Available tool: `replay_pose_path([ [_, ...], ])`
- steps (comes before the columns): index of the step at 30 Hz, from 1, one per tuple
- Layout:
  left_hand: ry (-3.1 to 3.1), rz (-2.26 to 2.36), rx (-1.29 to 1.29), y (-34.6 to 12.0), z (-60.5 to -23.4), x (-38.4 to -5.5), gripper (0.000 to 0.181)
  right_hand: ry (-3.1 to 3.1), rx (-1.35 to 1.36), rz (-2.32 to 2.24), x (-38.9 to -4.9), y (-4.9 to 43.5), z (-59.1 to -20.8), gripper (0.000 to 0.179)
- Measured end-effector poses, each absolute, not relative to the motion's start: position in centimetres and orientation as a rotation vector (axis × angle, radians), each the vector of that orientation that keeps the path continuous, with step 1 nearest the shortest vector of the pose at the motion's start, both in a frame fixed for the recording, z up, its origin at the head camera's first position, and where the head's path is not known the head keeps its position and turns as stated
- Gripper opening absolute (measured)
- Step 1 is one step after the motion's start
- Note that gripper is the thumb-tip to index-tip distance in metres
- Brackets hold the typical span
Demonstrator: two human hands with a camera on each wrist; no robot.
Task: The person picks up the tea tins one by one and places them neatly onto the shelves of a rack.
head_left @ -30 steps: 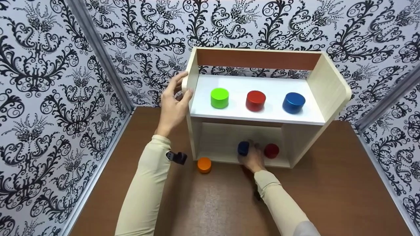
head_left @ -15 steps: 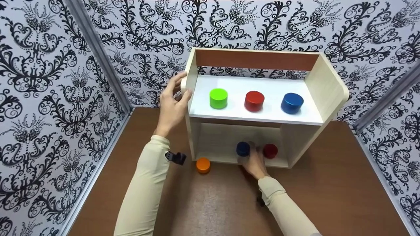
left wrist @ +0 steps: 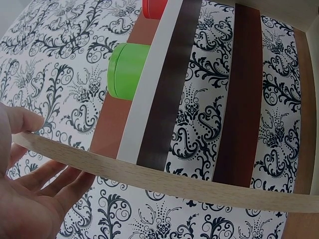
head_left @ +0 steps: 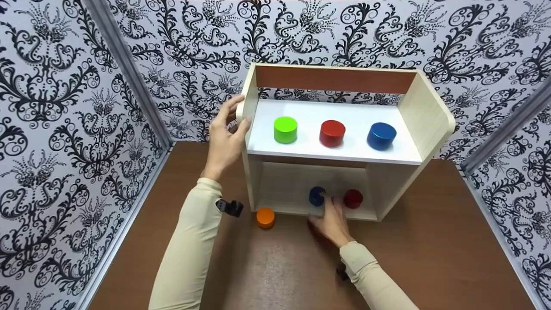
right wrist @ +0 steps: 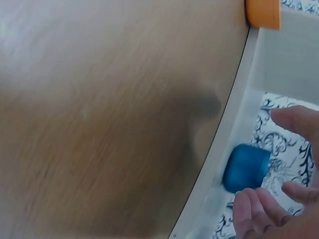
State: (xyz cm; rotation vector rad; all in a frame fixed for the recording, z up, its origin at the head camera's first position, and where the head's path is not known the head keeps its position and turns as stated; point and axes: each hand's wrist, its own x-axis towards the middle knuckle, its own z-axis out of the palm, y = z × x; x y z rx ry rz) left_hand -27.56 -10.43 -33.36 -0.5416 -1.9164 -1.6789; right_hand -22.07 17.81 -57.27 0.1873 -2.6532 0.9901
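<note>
My left hand (head_left: 224,140) grips the front edge of the left side panel of a two-tier wooden shelf (head_left: 430,112). In the left wrist view, its thumb and fingers lie on opposite faces of the panel (left wrist: 149,178). A dark blue cylinder (head_left: 317,196) sits on the lower tier, left of a dark red cylinder (head_left: 353,199). My right hand (head_left: 333,221) reaches to the blue one, thumb spread away. The right wrist view has its fingertips (right wrist: 242,204) right at the blue cylinder's side, with the thumb (right wrist: 294,119) apart from it.
Green (head_left: 285,130), red (head_left: 332,133) and blue (head_left: 381,136) cylinders stand in a row on the white upper board (head_left: 297,107). An orange cylinder (head_left: 265,218) is on the brown table (head_left: 275,271), by the shelf's lower left front corner. Patterned walls (head_left: 206,34) rise behind and beside.
My right hand has loosened from the lower blue cylinder and drawn back slightly toward the shelf's front edge. The blue cylinder stays on the lower tier. My left hand keeps its hold.
</note>
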Motion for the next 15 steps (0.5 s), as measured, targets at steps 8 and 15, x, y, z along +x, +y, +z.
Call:
replay_pose_path([
  [8,-1.926,-1.644,-0.547,-10.5,-33.3,-27.5,0.047,-2.736,0.350,1.093,-20.7,15.2,-57.4,0.071],
  [15,-1.918,-1.673,-0.552,-10.5,-33.3,-27.5,0.046,-2.711,0.530,1.121,-20.4,12.0,-58.2,0.069],
])
